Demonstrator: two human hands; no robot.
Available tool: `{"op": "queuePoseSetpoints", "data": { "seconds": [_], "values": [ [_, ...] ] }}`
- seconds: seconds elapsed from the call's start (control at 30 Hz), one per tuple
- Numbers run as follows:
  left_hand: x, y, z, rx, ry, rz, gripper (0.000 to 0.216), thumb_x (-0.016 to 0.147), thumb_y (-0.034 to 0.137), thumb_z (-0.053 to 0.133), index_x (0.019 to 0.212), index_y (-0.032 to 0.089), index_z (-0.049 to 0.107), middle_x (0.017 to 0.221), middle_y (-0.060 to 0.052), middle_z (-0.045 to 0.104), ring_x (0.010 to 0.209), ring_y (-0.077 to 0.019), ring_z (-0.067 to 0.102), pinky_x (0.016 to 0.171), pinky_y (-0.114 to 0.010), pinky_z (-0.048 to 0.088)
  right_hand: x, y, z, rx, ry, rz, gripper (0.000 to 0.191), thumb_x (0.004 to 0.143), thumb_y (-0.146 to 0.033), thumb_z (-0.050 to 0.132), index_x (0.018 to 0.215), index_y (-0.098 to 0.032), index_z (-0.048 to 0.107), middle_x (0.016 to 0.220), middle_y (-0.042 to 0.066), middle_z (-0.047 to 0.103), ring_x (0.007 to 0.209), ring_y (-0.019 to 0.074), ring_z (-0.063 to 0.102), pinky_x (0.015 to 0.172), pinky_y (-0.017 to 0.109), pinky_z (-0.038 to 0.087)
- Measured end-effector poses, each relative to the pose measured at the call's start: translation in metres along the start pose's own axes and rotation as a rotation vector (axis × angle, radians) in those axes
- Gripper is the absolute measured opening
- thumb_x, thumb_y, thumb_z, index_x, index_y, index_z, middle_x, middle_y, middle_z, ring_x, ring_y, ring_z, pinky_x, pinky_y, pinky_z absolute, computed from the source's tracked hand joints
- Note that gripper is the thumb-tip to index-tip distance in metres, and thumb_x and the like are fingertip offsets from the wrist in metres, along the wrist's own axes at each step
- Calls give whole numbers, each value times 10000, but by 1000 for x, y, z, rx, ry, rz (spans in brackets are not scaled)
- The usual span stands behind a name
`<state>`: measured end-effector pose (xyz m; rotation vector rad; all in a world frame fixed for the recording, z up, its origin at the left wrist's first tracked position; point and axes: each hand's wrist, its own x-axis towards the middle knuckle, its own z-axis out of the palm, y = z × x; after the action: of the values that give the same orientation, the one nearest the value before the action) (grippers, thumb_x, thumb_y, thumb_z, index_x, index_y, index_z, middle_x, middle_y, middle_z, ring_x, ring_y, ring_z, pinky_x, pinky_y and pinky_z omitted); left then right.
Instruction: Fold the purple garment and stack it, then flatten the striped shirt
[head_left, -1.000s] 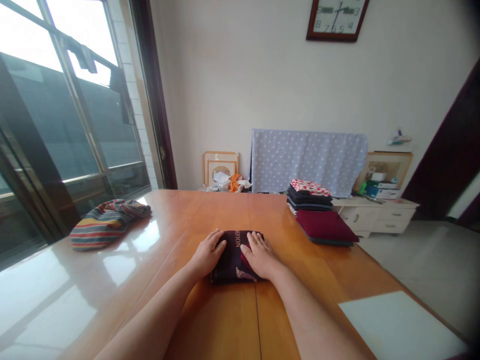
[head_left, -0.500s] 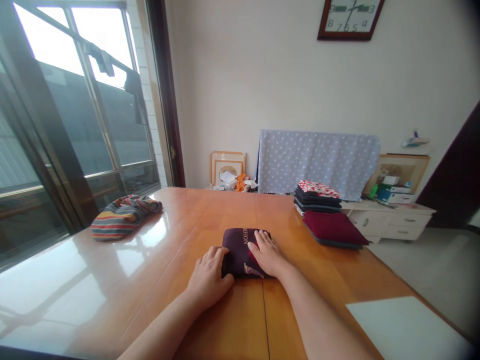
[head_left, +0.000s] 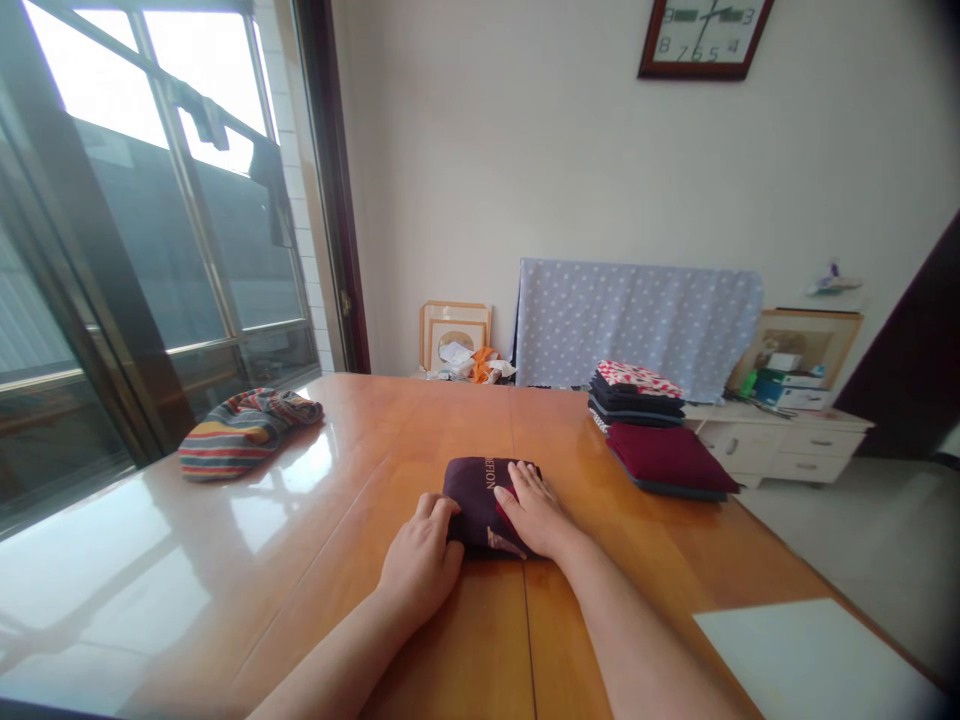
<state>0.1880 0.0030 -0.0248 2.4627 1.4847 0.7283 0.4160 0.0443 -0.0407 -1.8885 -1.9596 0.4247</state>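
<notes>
Folded cloth bundle [head_left: 480, 505]: one, dark plum with pale lettering reading "EFION" and a red patch showing by the right hand; it lies flat on the bench [head_left: 322, 560], across the seam between two boards.

Left hand [head_left: 420, 560]: fingers [head_left: 435, 507] curve over the bundle's left edge, pressing on it; whether they tuck under it is hard to tell from this angle.

Right hand [head_left: 534, 515]: fingers [head_left: 519, 480] lie flat and slightly spread on top of the bundle, not closed around it.

Bench edges: the far edge runs along the wall side, the left edge along the window, and the right edge slants down toward the tiled floor [head_left: 847, 530].

Other bench items: four.
- Striped cloth bundle [head_left: 247, 435]: one, near the left edge, well apart from the hands.
- Stack of folded clothes [head_left: 637, 395]: one, perhaps four or five layers, near the far edge.
- Maroon folded piece [head_left: 670, 460]: one, just beside the stack.
- White sheet [head_left: 810, 660]: one, at the right edge.
</notes>
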Motion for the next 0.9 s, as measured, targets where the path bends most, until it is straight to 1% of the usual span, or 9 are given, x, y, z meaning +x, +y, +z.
{"op": "queuePoseSetpoints", "data": {
  "seconds": [0.1,0.17,0.37,0.5,0.63,0.77,0.9],
  "values": [
    [-1,-5,1,-33,15,43,386,763,111,463,1118,260,489,1214,-59,524,1091,-220,572,911,-332,424,0,1,0,2,0,1,789,980,-649,241,1603,-169,174,1670,79,123,1542,254,73,1236,411,72],
    [-1,-5,2,-30,23,52,393,762,119,471,1128,261,489,1221,-59,527,1105,-228,562,910,-343,418,0,1,1,3,3,1,784,981,-644,245,1602,-170,177,1670,81,128,1542,254,74,1236,412,68],
    [0,0,-1,10,-2,13,400,736,84,454,1096,253,499,1187,-67,535,1047,-224,578,880,-341,410,1,3,3,7,1,-5,783,981,-649,249,1603,-182,171,1670,80,129,1542,251,74,1235,413,68],
    [-1,-2,-2,0,-34,-13,391,727,81,449,1073,257,497,1168,-54,550,1035,-226,585,853,-351,404,0,5,3,12,0,-7,790,977,-661,249,1604,-187,166,1672,78,121,1543,249,67,1236,413,72],
    [-2,-9,0,-61,3,-8,391,736,93,458,1085,266,496,1175,-42,552,1060,-221,579,862,-349,407,1,6,4,17,13,-16,792,975,-661,258,1603,-186,174,1670,77,131,1543,252,72,1236,414,78],
    [-4,-13,-1,-88,57,-54,348,766,152,499,1095,265,494,1156,-46,543,1039,-234,581,839,-350,426,1,5,4,19,13,-14,783,977,-647,275,1600,-180,189,1668,83,140,1542,257,80,1236,418,79],
    [-6,-9,-5,-141,67,36,349,750,84,451,1047,264,477,1135,-37,519,993,-196,580,847,-310,441,0,3,2,18,9,-13,786,978,-640,279,1598,-165,194,1665,96,152,1541,259,81,1235,422,91]
  ]
}}
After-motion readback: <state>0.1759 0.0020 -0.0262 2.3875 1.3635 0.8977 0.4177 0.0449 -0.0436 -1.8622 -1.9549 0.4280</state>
